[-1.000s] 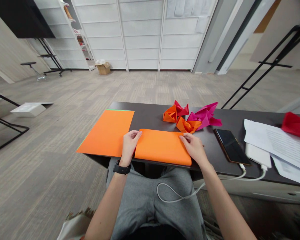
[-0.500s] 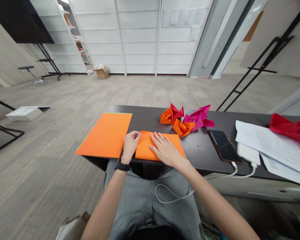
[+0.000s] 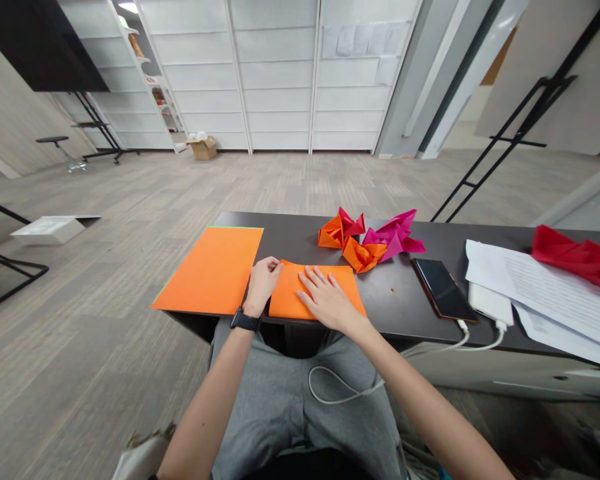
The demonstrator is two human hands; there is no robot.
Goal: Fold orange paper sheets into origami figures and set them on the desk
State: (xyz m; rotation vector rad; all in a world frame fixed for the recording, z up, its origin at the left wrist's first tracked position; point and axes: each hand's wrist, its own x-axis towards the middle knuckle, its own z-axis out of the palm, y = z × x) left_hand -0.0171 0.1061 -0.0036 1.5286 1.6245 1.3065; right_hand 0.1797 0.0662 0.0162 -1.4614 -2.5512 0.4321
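Note:
A folded sheet of orange paper point(image 3: 341, 293) lies on the dark table in front of my lap. At its far left corner my left hand point(image 3: 263, 283) is closed, thumb and fingers pinching the paper, which rises slightly there. My right hand point(image 3: 327, 299) rests flat across the middle of the sheet, fingers spread. Left of my left hand lies a stack of orange paper point(image 3: 213, 270) with a thin green edge showing. Beyond the folded sheet sit crumpled-looking folded paper shapes: orange point(image 3: 364, 255), orange and red point(image 3: 334, 231), and magenta point(image 3: 395, 235).
On the right of the dark table point(image 3: 387, 303) are a phone point(image 3: 444, 290) with a cable, a white power bank point(image 3: 491, 305), printed sheets point(image 3: 555, 287) and a red folded piece point(image 3: 577, 257). A white cable point(image 3: 340, 402) loops over my lap.
My hands keep almost the same places on the folded orange paper. The whole view has shifted slightly; no object has visibly moved on the table.

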